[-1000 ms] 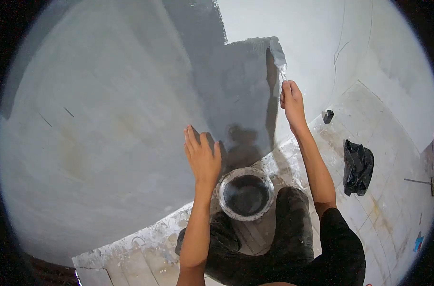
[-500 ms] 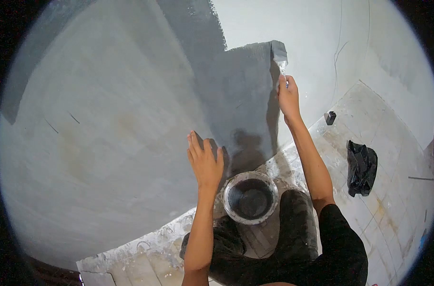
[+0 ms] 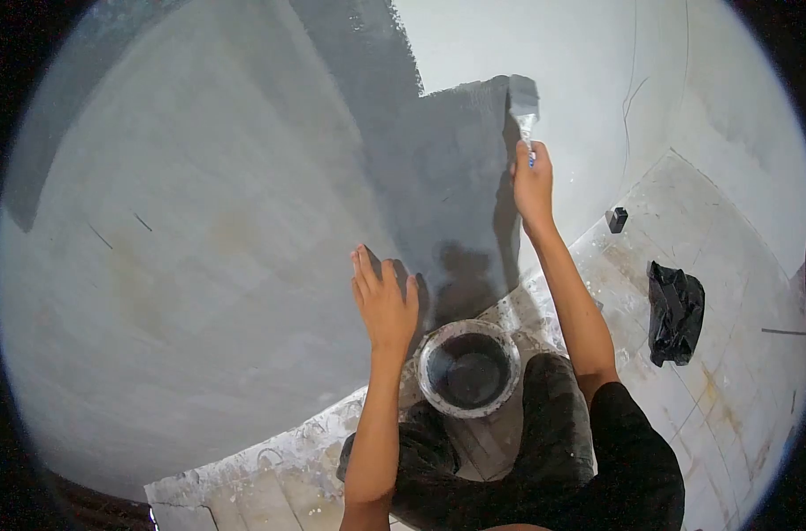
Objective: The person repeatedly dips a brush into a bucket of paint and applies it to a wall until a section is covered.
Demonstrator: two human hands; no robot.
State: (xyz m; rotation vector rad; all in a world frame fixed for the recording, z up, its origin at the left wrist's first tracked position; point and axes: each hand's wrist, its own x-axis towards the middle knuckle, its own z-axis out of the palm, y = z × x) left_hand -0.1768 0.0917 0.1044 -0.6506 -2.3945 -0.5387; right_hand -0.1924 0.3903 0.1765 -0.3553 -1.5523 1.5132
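Brush (image 3: 524, 96) has shifted R a bit, so it's now at/just past grey patch's (image 3: 447, 150) top R corner, over white wall (image 3: 589, 88). R hand (image 3: 534, 181) grips handle; L hand (image 3: 385, 305) spread, contact unclear.

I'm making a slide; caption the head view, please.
Right hand holding a paintbrush at the edge of a grey coat on the white wall.

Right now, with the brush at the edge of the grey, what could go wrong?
The brush in the right hand sits where the grey coat meets the white wall; a slip could leave a stray mark.
The left hand is against or very near the grey; it might smudge if wet.
The bucket stands close to the right knee and could be knocked.
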